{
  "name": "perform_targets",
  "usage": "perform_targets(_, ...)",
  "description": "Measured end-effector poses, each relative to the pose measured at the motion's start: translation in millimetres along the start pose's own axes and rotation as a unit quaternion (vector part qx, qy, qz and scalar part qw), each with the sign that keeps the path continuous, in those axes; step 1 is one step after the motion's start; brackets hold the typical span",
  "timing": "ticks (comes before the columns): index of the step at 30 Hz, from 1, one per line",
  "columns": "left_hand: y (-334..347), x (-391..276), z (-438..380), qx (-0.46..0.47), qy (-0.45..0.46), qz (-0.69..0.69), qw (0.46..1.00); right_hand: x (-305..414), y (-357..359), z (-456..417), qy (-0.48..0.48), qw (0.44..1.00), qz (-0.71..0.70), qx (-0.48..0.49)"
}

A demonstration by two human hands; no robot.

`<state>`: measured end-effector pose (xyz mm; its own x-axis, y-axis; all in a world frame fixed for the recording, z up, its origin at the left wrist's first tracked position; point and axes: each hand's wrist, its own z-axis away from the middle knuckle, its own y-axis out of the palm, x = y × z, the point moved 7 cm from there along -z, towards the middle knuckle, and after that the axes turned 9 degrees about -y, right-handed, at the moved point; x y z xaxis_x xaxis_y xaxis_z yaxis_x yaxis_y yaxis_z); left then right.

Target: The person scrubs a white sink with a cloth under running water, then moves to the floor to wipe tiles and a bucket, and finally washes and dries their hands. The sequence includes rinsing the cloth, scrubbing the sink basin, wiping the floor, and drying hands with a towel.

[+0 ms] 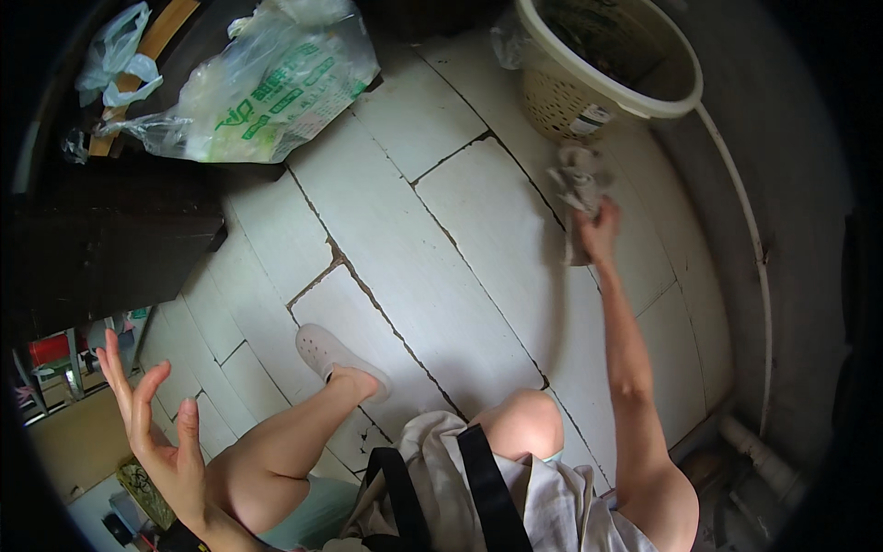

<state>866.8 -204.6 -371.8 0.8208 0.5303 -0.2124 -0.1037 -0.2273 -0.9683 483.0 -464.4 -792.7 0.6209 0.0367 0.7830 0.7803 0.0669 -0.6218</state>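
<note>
My right hand (599,229) is stretched out over the right side of the floor, gripping a bunched grey-beige cloth rag (583,176). Part of the rag sticks out beyond the fingers, and another part hangs beside the wrist; it is slightly blurred. Just past it stands a beige perforated plastic basket (552,103) with dark contents that I cannot make out. My left hand (165,435) is raised at the lower left, fingers apart and holding nothing. Below both hands spreads a white tiled floor (469,276) with dark, worn joints.
A clear plastic bag with green print (276,96) rests on a dark piece of furniture (117,234) at the left. A thin white pipe (748,228) runs along the right wall. My foot wears a pale clog (321,352). Several items sit on a shelf (72,366) at the left.
</note>
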Motion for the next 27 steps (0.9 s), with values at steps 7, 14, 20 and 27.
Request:
perform_targets(7,4,29,-4,0.029,-0.014,-0.055,0.998,2,93,-4,-0.032,0.979,0.187,-0.076)
perform_targets(14,-16,71,1,-0.004,-0.041,-0.061,0.997,141,203,104,-0.227,0.952,0.049,0.200)
perform_targets(20,-22,102,7,0.000,-0.065,-0.088,0.994,145,169,-80,-0.090,0.964,-0.189,0.161)
perform_targets(27,-23,108,6,0.055,-0.095,-0.032,0.993,133,269,-172,-0.022,0.968,0.250,0.030)
